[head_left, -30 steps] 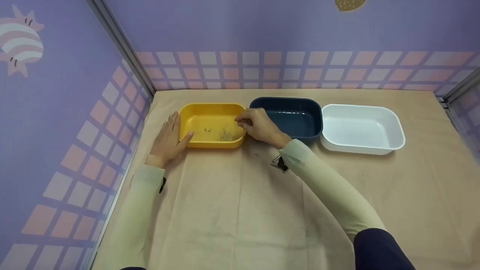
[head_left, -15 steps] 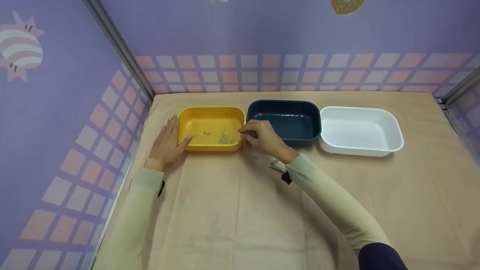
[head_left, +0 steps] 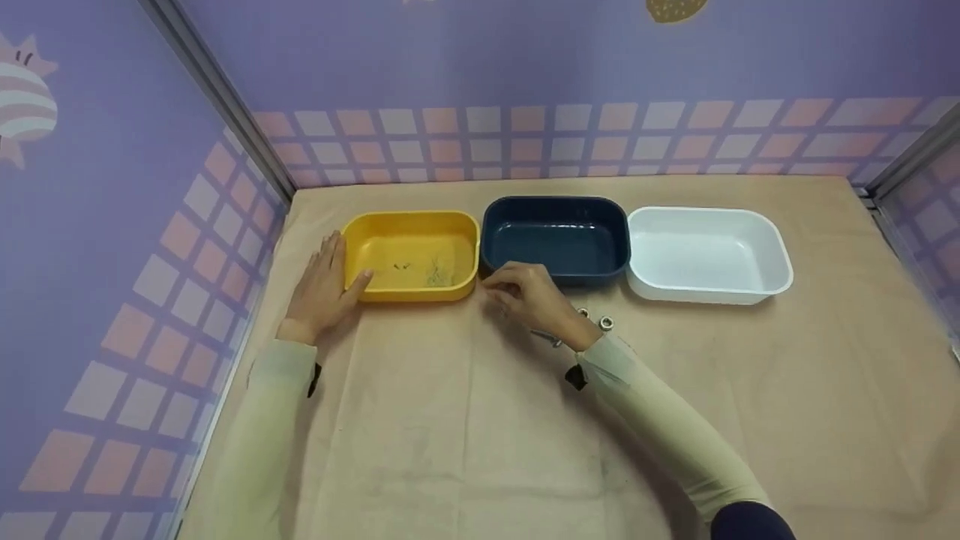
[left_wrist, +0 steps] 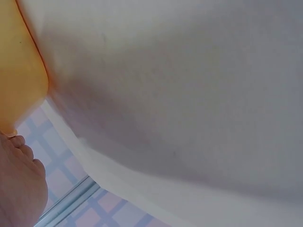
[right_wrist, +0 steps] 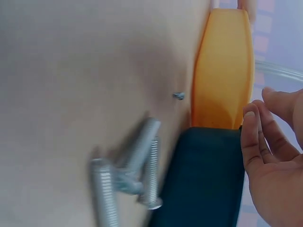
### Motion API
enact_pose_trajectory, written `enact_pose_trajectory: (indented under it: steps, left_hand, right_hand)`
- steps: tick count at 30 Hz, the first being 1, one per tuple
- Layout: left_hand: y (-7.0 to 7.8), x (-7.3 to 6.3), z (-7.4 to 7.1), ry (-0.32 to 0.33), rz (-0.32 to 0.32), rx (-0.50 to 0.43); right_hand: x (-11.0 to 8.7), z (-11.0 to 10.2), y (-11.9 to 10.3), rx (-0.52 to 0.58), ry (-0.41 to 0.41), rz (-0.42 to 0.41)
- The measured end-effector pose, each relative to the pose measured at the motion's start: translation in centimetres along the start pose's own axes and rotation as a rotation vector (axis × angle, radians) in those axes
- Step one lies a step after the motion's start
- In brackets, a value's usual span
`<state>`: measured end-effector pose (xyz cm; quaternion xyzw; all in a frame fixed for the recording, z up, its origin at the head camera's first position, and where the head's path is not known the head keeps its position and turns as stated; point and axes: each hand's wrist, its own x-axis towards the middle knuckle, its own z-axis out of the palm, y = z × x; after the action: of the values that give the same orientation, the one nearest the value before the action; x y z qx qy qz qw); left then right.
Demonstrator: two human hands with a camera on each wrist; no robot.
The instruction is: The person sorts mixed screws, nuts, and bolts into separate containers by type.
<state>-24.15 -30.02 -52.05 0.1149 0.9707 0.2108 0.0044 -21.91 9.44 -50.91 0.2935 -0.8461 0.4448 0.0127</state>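
Observation:
My left hand (head_left: 319, 289) rests with straight fingers along the left wall of a yellow plastic box (head_left: 412, 295), its thumb at the front rim. Inside that box lie several tiny dark screws (head_left: 438, 277). My right hand (head_left: 534, 296) hovers before the gap between the yellow box and a dark blue box (head_left: 555, 281). Its thumb and fingertips come close together; nothing shows between them in the right wrist view. One small screw (right_wrist: 178, 95) lies on the cloth below that hand. Several large bolts (right_wrist: 152, 175) lie nearby, partly hidden by my right wrist in the head view.
A white box (head_left: 709, 295) stands right of the dark blue one, all three in a row. Beige cloth (head_left: 420, 420) covers the table. Patterned panels (head_left: 525, 67) rise at the back and sides.
My right hand has moved from above the yellow box's right rim toward me, down to its front right corner. More of the bolts shows. My left hand stays at the box.

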Motion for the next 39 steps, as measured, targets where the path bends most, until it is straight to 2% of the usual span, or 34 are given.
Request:
enact_pose_trajectory:
  steps: [3,10,16,28,35,39]
  left_hand:
    - [0.1,-0.1,0.0,-0.003,-0.006,-0.01]
    - [0.3,-0.2,-0.1,-0.018,-0.043,-0.014]
    - [0.3,-0.2,0.0,-0.028,-0.049,-0.025]
    - [0.0,-0.1,0.1,-0.014,-0.041,-0.025]
    - [0.3,-0.1,-0.1,-0.032,-0.061,-0.017]
    - [0.3,-0.3,0.0,-0.03,-0.06,-0.027]
  right_hand:
    - [-0.7,0.2,0.3,-0.01,-0.01,0.023]
    - [-1.5,0.9,0.6,-0.103,-0.063,-0.006]
    - [-1.4,1.7,1.1,-0.153,-0.101,0.057]
    - [-1.5,1.7,1.4,-0.168,-0.096,0.145]
    - [-1.7,1.6,1.1,-0.163,-0.077,0.215]
    - [-1.7,1.8,1.1,-0.176,-0.061,0.225]
